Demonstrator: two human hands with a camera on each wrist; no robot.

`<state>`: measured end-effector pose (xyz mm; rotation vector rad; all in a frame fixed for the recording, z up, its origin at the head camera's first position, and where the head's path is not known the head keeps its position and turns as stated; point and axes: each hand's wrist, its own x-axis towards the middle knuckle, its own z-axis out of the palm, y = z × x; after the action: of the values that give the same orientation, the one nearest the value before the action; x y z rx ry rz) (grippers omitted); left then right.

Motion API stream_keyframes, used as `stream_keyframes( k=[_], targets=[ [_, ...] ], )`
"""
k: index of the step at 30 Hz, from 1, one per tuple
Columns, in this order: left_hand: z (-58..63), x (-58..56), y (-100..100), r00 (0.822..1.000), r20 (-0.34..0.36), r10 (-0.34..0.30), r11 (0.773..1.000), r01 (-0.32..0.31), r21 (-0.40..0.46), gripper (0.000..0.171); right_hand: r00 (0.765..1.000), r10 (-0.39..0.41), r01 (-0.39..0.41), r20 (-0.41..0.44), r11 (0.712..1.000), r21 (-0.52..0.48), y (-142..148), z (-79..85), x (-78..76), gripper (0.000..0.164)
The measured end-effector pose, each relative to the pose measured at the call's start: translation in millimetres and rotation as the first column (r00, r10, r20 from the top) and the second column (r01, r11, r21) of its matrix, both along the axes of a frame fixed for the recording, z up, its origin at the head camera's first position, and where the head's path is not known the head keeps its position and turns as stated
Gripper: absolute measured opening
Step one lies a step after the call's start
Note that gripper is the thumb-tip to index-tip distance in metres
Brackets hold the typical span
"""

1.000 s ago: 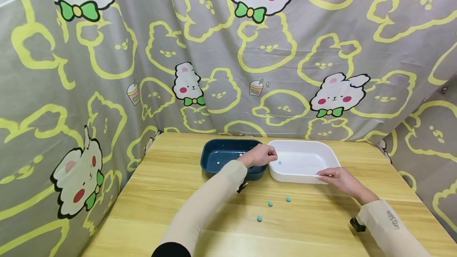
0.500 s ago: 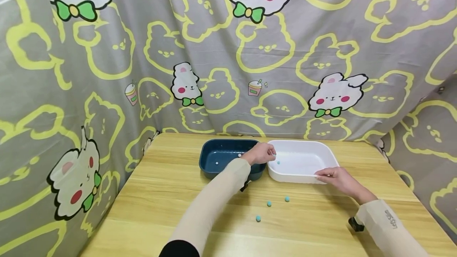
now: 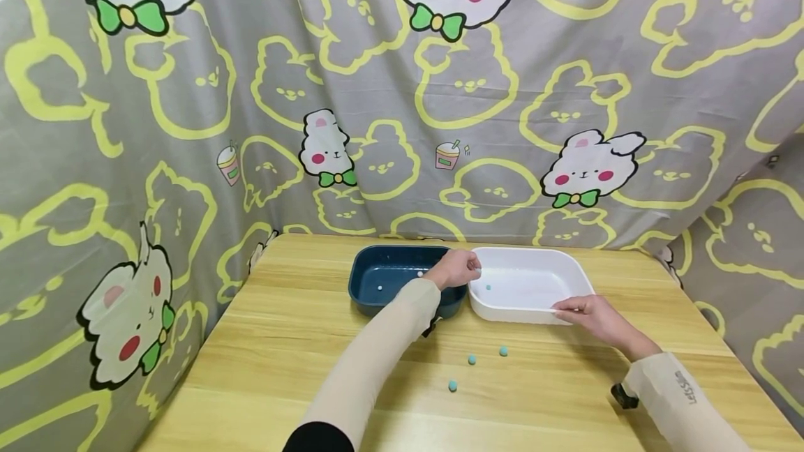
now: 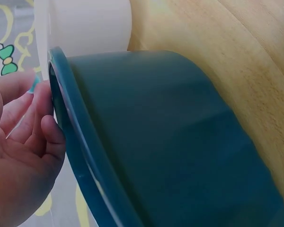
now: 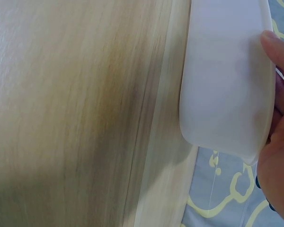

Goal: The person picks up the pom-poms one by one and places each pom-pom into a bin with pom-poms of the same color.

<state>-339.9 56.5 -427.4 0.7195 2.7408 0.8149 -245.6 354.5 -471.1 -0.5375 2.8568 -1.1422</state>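
Observation:
My left hand is over the right end of the dark blue basin, near where it meets the white basin. In the left wrist view its thumb and finger pinch a small teal ball beside the blue rim. My right hand grips the near right rim of the white basin, with the thumb on the outer wall and the other fingers over the rim. One teal ball lies inside the white basin at its left. White balls lie in the blue basin, partly hidden by my left arm.
Three teal balls lie loose on the wooden table, in front of the basins and between my forearms. The two basins stand side by side near the back edge. A patterned curtain hangs behind and at the sides.
The view has shifted slightly. My left hand stays at the gap between the basins, its fingers barely moved, and my right hand keeps its grip on the white rim.

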Motion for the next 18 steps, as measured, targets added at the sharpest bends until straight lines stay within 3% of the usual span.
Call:
stream_keyframes(
  k=[7, 10, 14, 18],
  targets=[
    [3.1, 2.8, -4.0, 1.0, 0.011, 0.003, 0.999, -0.003, 0.045, 0.016, 1.0, 0.009, -0.009, -0.007, 1.0, 0.004, 0.6, -1.1, 0.0, 0.025],
    [5.9, 7.5, -8.6, 0.999, 0.028, -0.031, 0.996, 0.029, 0.079, 0.018, 1.0, 0.006, -0.006, -0.009, 1.0, 0.007, 0.8, -0.8, 0.8, 0.025],
    [14.0, 20.4, -18.2, 0.994, 0.037, -0.101, 0.988, 0.096, 0.124, 0.018, 1.0, 0.019, -0.018, -0.021, 1.0, 0.011, 0.0, 1.1, 1.9, 0.023],
    [20.6, 41.1, -30.2, 0.98, 0.048, -0.195, 0.972, 0.186, 0.145, 0.014, 0.999, 0.026, -0.025, -0.048, 0.999, 0.025, -0.4, 1.3, 1.8, 0.022]
  ],
)
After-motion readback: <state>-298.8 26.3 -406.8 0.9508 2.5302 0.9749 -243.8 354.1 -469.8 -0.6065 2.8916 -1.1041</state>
